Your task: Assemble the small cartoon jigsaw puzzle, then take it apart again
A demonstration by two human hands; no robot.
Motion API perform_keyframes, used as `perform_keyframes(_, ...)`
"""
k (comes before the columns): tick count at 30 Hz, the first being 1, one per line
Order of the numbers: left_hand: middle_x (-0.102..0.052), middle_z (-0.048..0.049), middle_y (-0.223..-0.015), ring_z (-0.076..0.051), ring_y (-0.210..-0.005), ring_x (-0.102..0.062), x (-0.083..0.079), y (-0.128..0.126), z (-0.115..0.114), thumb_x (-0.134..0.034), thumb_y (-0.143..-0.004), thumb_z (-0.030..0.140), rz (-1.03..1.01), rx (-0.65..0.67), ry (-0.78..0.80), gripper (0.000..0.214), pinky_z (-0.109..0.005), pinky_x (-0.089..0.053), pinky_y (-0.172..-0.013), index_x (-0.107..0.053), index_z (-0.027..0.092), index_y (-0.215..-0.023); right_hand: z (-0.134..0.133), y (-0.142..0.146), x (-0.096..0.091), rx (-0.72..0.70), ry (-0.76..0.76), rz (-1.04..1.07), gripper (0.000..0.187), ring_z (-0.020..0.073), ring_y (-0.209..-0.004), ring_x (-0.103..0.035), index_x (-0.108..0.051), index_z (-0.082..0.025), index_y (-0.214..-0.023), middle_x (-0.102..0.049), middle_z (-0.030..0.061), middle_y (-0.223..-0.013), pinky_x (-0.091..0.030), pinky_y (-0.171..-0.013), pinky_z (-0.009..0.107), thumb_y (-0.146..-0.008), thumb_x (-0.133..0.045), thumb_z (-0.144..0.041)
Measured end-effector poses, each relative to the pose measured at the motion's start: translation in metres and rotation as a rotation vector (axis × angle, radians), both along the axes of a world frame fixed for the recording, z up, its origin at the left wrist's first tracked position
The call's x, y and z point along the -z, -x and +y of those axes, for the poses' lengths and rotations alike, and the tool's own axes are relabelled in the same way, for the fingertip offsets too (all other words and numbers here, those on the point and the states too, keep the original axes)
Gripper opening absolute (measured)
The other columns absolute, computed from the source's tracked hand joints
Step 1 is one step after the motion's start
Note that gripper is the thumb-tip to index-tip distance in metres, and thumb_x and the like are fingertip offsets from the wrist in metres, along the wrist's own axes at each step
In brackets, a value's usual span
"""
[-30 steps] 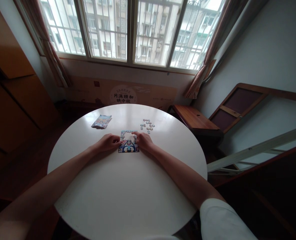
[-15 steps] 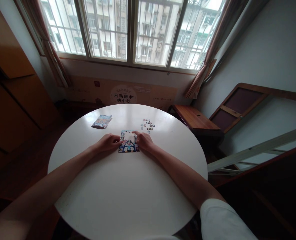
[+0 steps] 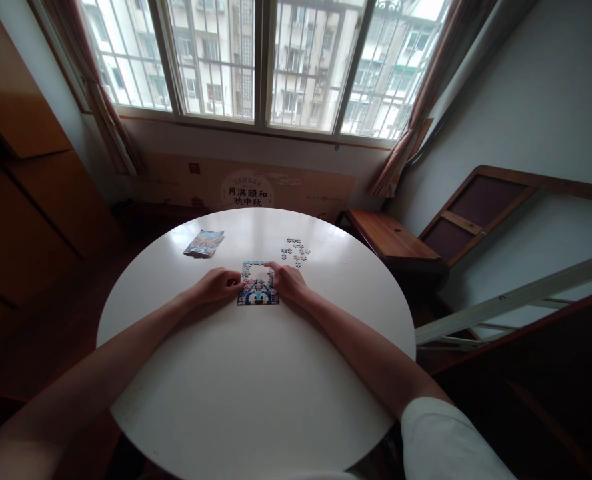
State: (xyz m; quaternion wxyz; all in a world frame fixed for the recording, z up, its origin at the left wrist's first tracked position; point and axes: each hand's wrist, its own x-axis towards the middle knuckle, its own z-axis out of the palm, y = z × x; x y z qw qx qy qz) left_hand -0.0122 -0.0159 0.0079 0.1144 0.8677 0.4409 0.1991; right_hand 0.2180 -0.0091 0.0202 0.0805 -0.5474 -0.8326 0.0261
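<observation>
A small, partly filled jigsaw puzzle [image 3: 259, 298] lies flat on the white round table [image 3: 256, 373], between my two hands. Its lower part shows a blue cartoon figure, and a pale gap shows inside the upper border. My left hand [image 3: 220, 284] is closed, its thumb and fingertips pinched at the puzzle's left edge. At the right edge, my right hand [image 3: 288, 281] grips the side with curled fingers, its index finger reaching over the upper right border. Whether a single piece sits under those fingertips is too small to tell. Several loose puzzle pieces [image 3: 300, 246] lie beyond my right hand.
A printed packet [image 3: 205, 243] rests on the table beyond my left hand. Past the table's far right edge stands a low wooden stool or bench [image 3: 393, 235]. A barred window [image 3: 261, 67] and a printed banner [image 3: 286, 187] are ahead; wooden cabinets [image 3: 26, 200] stand at left.
</observation>
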Motion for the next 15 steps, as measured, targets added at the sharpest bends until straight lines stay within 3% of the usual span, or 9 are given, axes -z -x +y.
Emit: perform_keyframes(15,-0.040,0.0047,-0.049,-0.006,-0.048,-0.030,-0.0014,-0.0002,-0.0010,-0.048,-0.084,0.045,-0.022,0.013,-0.004,0.043,-0.021,-0.019,-0.049,-0.052,0.013,-0.057,-0.0012,0.0009,-0.0024,0.003,0.011,0.000,0.053,0.0220,-0.091,-0.065,-0.044,-0.025,-0.138,-0.070,0.0105,-0.104,-0.043,-0.075,0.027,-0.087,-0.037,-0.013)
